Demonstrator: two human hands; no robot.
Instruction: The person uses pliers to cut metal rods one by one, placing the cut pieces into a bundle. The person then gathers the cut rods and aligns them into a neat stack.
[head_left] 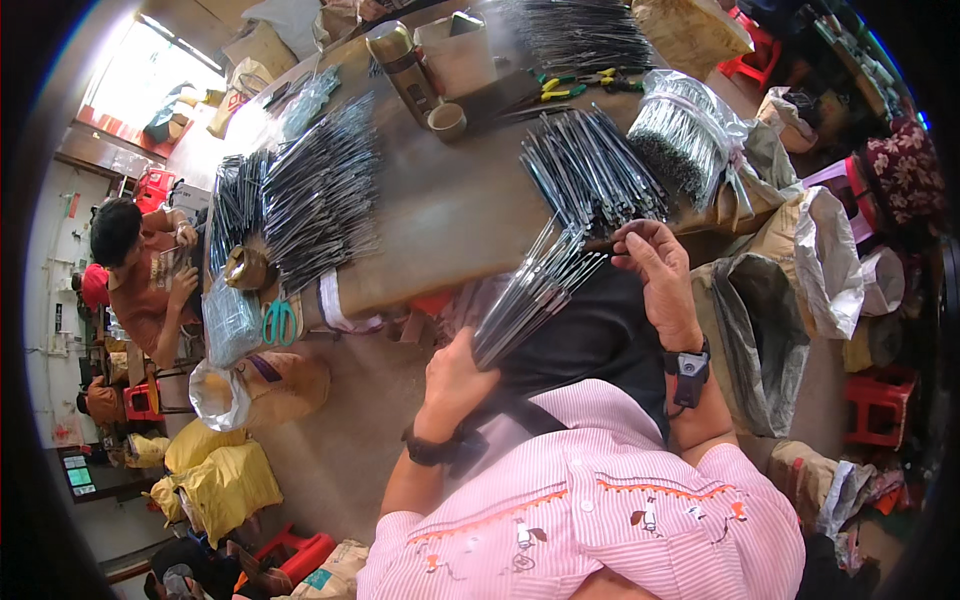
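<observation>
My left hand (460, 385) is wrapped round a bundle of thin metal rods (530, 305), held tilted over my lap. The rods fan out at their far ends, where small bright tips or loops show. My right hand (655, 270) is raised at the table edge, to the right of the bundle's tips. Its thumb and forefinger are pinched together; anything between them is too small to make out. Just beyond both hands, a pile of dark metal rods (590, 165) lies on the table (450, 200). A plastic-wrapped bundle of silvery rods (675, 130) sits right of that pile.
More rod piles (320, 190) cover the table's left end, near teal-handled scissors (280, 322). A flask (395, 65), a cup (447, 122) and yellow-handled pliers (560, 90) stand or lie farther back. Open sacks (755, 330) flank me on the right. A co-worker (150, 265) sits at left.
</observation>
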